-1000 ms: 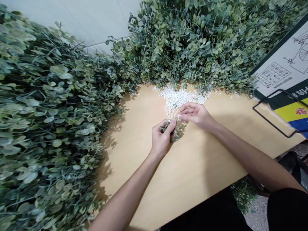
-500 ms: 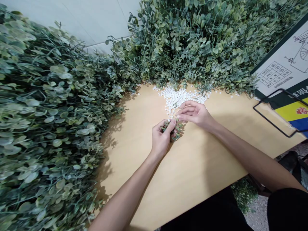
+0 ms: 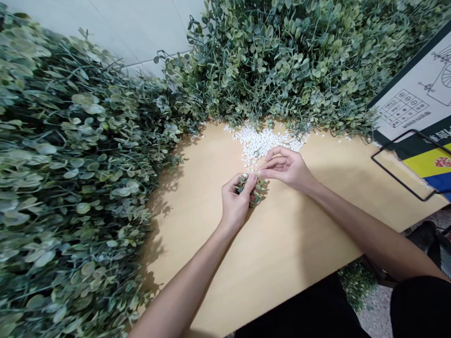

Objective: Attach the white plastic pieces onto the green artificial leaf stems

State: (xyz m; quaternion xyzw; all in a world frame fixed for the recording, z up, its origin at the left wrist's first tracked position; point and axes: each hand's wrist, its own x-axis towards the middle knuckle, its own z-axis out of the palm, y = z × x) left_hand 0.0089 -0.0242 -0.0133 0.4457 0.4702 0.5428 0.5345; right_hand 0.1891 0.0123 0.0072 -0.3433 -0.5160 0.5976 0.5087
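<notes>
— Closed around the artificial sprig [image 3: 254,191], the left hand [image 3: 235,205] has its thumb and forefinger pinched over the leaves; the sprig sits just above the centre of the frame, low over the table [image 3: 282,249].

— And the right hand [image 3: 287,166]?

— Its thumb and forefinger meet at the sprig's upper end and the other fingers are fanned loose. Whether they have closed on anything, I cannot tell; it is too small.

— How would you handle that well?

— My judgement: let the left hand do only the steadying, gripping near the end being worked so the soft stem cannot bend away. The right should work with its fingertips alone, close above the wood, so anything dropped stays in reach.

— What lies around them?

— White pellets [image 3: 262,141] are spread just beyond the right hand's fingers, towards the upper middle. A heap of artificial foliage [image 3: 70,178] fills the left side, and a second heap [image 3: 282,61] runs along the top. A printed board [image 3: 412,103] and a black wire frame [image 3: 398,176] stand at the right edge, well apart from both hands.
</notes>
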